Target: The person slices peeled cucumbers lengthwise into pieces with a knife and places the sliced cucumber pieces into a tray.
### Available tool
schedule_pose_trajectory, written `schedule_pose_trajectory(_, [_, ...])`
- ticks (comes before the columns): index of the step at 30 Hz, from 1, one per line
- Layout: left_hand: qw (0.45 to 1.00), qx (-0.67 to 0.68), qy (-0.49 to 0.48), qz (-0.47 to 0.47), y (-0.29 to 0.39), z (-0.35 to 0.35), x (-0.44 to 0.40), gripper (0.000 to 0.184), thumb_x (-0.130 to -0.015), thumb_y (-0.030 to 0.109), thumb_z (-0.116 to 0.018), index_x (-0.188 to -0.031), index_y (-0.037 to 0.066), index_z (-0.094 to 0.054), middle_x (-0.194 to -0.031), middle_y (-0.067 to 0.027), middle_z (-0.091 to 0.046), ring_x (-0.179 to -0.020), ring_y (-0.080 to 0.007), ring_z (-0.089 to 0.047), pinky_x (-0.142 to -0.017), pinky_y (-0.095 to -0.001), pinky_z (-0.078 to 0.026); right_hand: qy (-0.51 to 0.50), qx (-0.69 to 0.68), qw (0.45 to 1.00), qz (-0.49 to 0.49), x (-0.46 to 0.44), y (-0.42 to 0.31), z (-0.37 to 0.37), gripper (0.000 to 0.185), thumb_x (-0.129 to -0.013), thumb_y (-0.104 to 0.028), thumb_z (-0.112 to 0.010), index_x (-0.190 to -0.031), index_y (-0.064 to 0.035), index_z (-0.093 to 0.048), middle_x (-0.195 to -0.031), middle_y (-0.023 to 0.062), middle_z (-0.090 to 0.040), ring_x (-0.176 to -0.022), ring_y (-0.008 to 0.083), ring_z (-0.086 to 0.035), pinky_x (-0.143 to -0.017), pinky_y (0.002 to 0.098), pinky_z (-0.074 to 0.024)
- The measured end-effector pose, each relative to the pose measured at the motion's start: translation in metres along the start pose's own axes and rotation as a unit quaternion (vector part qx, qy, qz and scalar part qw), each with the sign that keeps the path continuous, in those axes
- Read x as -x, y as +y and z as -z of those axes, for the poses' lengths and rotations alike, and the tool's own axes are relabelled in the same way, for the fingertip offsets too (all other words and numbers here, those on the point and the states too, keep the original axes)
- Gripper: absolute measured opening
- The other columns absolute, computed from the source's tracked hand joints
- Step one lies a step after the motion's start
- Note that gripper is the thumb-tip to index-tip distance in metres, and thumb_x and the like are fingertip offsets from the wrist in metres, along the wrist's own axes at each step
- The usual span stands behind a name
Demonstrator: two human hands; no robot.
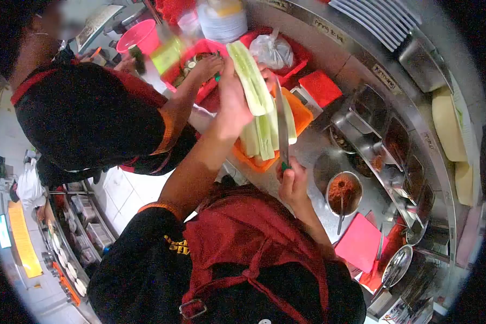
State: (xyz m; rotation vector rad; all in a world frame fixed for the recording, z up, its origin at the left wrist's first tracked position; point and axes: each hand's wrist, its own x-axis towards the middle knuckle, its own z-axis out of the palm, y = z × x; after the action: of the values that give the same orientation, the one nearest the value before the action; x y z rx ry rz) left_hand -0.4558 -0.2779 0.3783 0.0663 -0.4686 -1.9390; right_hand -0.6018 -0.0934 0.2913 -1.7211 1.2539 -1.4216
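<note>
My left hand (235,94) is closed around a long cucumber half (250,81), its pale seeded face turned up. Just to the right, my right hand (294,186) grips a knife (282,127) by its green handle, blade pointing away from me beside the cucumber. Beneath both lies an orange tub (301,114) holding several long cut cucumber pieces (263,137). The fingertips of my left hand are partly hidden behind the cucumber half.
A co-worker (92,119) stands close on the left, reaching over a red tray (208,100). A steel bowl of orange-red paste (344,189), a pink board (358,243) and a rack of steel containers (391,143) are on the right.
</note>
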Motion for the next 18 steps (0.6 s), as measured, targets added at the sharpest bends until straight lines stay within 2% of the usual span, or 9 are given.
schedule_pose_trajectory(2, [0.999, 0.024, 0.021, 0.006, -0.004, -0.013, -0.001, 0.047, -0.094, 0.05, -0.045, -0.1, 0.005, -0.054, -0.083, -0.0039, -0.047, -0.078, -0.0182, -0.047, -0.067, -0.032, -0.043, -0.001, 0.016, 1.0, -0.023, -0.005, -0.014, -0.002, 0.033, -0.098, -0.029, -0.041, -0.087, -0.001, -0.054, -0.063, 0.0123, -0.052, -0.054, 0.0303, -0.056, -0.053, 0.0388, -0.0439])
schedule_pose_trajectory(4, [0.998, 0.047, 0.042, 0.009, -0.007, -0.03, -0.001, 0.044, -0.094, 0.048, -0.046, -0.099, 0.005, -0.054, -0.082, -0.0037, -0.046, -0.077, -0.0179, -0.047, -0.066, -0.0315, -0.043, 0.011, 0.021, 0.999, -0.028, -0.004, -0.013, -0.005, 0.033, -0.098, -0.029, -0.042, -0.087, -0.001, -0.054, -0.062, 0.0121, -0.051, -0.055, 0.0302, -0.057, -0.052, 0.0387, -0.0439])
schedule_pose_trajectory(6, [0.993, 0.012, 0.112, -0.034, -0.01, -0.045, 0.003, 0.039, -0.094, 0.043, -0.046, -0.095, 0.005, -0.053, -0.08, -0.0035, -0.046, -0.076, -0.0176, -0.046, -0.064, -0.0307, -0.043, 0.022, 0.022, 0.999, -0.033, -0.003, -0.01, -0.006, 0.033, -0.098, -0.03, -0.042, -0.086, -0.0009, -0.054, -0.062, 0.0119, -0.051, -0.055, 0.0301, -0.057, -0.052, 0.0387, -0.0439])
schedule_pose_trajectory(7, [0.993, 0.012, 0.111, -0.035, -0.01, -0.044, 0.003, 0.039, -0.094, 0.043, -0.046, -0.095, 0.005, -0.053, -0.08, -0.0035, -0.046, -0.076, -0.0176, -0.046, -0.064, -0.0307, -0.043, 0.023, 0.026, 0.999, -0.027, -0.003, -0.009, -0.006, 0.033, -0.098, -0.03, -0.043, -0.087, -0.0009, -0.054, -0.062, 0.0126, -0.051, -0.055, 0.031, -0.057, -0.052, 0.0396, -0.0441])
schedule_pose_trajectory(9, [0.997, 0.069, 0.042, -0.013, -0.011, -0.043, 0.002, 0.038, -0.093, 0.041, -0.046, -0.094, 0.004, -0.052, -0.079, -0.0041, -0.046, -0.076, -0.0181, -0.047, -0.065, -0.0312, -0.044, 0.026, 0.031, 0.999, -0.021, -0.001, -0.004, -0.007, 0.033, -0.098, -0.03, -0.043, -0.087, -0.0008, -0.054, -0.062, 0.0132, -0.051, -0.055, 0.032, -0.057, -0.052, 0.0406, -0.0444])
schedule_pose_trajectory(14, [0.996, 0.039, 0.074, -0.023, -0.013, -0.059, 0.006, 0.038, -0.093, 0.042, -0.046, -0.09, 0.005, -0.052, -0.079, -0.0048, -0.046, -0.076, -0.0184, -0.047, -0.064, -0.0306, -0.044, 0.041, 0.056, 0.998, -0.012, 0.0, -0.003, -0.006, 0.032, -0.097, -0.03, -0.043, -0.09, -0.0002, -0.054, -0.064, 0.016, -0.053, -0.058, 0.0388, -0.058, -0.053, 0.0443, -0.0448])
schedule_pose_trajectory(18, [0.997, 0.042, 0.064, -0.027, -0.012, -0.062, 0.008, 0.037, -0.091, 0.042, -0.048, -0.09, 0.005, -0.051, -0.079, -0.005, -0.046, -0.076, -0.0187, -0.046, -0.063, -0.0298, -0.044, 0.062, 0.067, 0.996, 0.0, 0.001, -0.005, -0.007, 0.03, -0.096, -0.027, -0.044, -0.091, 0.0002, -0.054, -0.064, 0.0163, -0.052, -0.058, 0.0391, -0.057, -0.053, 0.0444, -0.0448])
